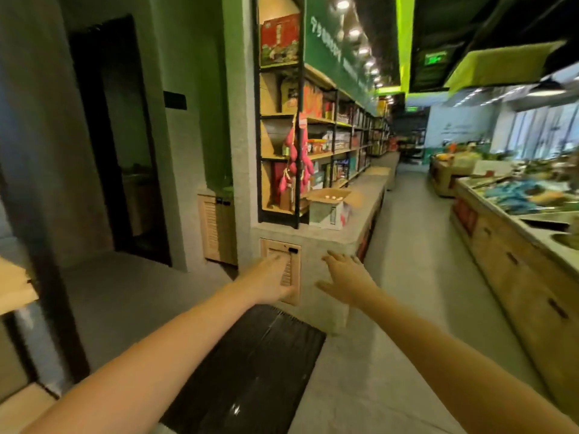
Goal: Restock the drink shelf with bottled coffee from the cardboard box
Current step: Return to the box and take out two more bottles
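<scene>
Open cardboard box (327, 211) on a ledge, two bare hands outstretched below it.
The box sits flaps-up on the concrete ledge (363, 198), pale bottle caps (332, 195) showing inside and the shelf (279, 136) just beside it. Below the box, the left hand (269, 278) and right hand (344, 277) have their fingers spread and hold nothing. Lower still, a black mat (260, 364) lies on the floor.

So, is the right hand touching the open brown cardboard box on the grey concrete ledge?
Apart. The head view shows the right hand below the open brown cardboard box, with the grey concrete ledge bare between them.
</scene>
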Action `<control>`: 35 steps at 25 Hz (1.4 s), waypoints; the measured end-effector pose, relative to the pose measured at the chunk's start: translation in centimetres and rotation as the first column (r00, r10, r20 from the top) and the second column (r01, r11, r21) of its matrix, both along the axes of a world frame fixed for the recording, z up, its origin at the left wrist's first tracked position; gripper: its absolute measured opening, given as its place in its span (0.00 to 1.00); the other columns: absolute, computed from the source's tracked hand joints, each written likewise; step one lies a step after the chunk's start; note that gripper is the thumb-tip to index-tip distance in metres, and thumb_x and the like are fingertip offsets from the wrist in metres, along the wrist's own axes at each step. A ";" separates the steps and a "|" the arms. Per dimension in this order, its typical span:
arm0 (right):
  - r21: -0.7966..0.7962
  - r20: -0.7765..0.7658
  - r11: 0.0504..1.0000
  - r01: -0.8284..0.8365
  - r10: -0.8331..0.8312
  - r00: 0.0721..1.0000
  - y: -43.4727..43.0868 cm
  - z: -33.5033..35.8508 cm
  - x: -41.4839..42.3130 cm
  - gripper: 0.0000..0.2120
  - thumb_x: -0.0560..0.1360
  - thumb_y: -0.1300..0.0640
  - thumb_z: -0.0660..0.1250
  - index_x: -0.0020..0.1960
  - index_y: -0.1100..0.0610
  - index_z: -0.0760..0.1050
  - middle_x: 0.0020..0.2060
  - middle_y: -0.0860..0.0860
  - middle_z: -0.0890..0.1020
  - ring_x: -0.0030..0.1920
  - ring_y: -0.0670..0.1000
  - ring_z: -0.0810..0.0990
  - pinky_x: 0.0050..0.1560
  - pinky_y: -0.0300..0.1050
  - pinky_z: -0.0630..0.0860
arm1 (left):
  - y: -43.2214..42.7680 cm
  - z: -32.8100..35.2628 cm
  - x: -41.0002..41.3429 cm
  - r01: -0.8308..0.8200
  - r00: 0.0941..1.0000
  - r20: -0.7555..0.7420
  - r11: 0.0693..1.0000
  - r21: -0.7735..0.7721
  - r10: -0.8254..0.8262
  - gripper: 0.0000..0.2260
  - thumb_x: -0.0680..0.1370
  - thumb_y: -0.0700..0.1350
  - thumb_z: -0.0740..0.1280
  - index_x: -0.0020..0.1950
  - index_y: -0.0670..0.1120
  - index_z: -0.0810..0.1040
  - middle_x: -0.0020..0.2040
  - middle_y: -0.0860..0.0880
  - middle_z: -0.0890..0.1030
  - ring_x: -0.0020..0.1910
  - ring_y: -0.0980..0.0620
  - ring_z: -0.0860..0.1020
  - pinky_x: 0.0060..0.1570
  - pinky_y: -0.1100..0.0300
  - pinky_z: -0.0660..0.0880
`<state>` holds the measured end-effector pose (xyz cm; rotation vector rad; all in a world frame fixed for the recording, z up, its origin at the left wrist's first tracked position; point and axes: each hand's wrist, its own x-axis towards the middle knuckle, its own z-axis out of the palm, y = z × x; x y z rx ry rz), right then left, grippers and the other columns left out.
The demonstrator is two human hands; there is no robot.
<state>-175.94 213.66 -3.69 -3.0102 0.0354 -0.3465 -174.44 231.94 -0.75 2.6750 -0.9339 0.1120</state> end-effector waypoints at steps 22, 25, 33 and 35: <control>-0.205 -0.022 0.892 0.402 -0.415 0.909 -54.2 2.3 17.3 0.30 0.76 0.42 0.62 0.70 0.60 0.64 0.66 0.56 0.72 0.66 0.58 0.70 0.67 0.54 0.65 | -56.8 -0.4 29.5 0.207 0.955 0.172 0.958 0.196 -0.242 0.37 0.75 0.65 0.60 0.75 0.42 0.58 0.74 0.42 0.63 0.71 0.44 0.64 0.67 0.49 0.66; -0.235 -0.037 0.889 0.393 -0.413 0.910 -58.3 2.9 24.7 0.30 0.76 0.43 0.62 0.71 0.60 0.63 0.68 0.56 0.70 0.68 0.58 0.68 0.69 0.54 0.63 | -61.2 0.4 36.8 0.223 0.943 0.200 0.952 0.211 -0.265 0.39 0.75 0.65 0.60 0.75 0.41 0.57 0.74 0.42 0.63 0.71 0.44 0.65 0.67 0.49 0.66; -0.194 -0.048 0.902 0.386 -0.401 0.915 -71.4 1.8 42.8 0.31 0.76 0.43 0.62 0.72 0.60 0.62 0.69 0.56 0.69 0.68 0.58 0.68 0.70 0.56 0.62 | -74.4 -1.0 54.3 0.194 0.961 0.142 0.944 0.266 -0.238 0.36 0.74 0.64 0.62 0.73 0.41 0.61 0.71 0.41 0.67 0.69 0.42 0.67 0.66 0.49 0.67; -0.213 -0.052 0.903 0.374 -0.393 0.918 -75.5 0.9 47.5 0.31 0.76 0.42 0.62 0.72 0.59 0.62 0.69 0.56 0.69 0.68 0.58 0.68 0.69 0.56 0.62 | -78.3 -1.9 58.9 0.179 0.967 0.131 0.948 0.262 -0.218 0.35 0.74 0.64 0.62 0.71 0.40 0.64 0.69 0.41 0.68 0.68 0.42 0.68 0.65 0.48 0.67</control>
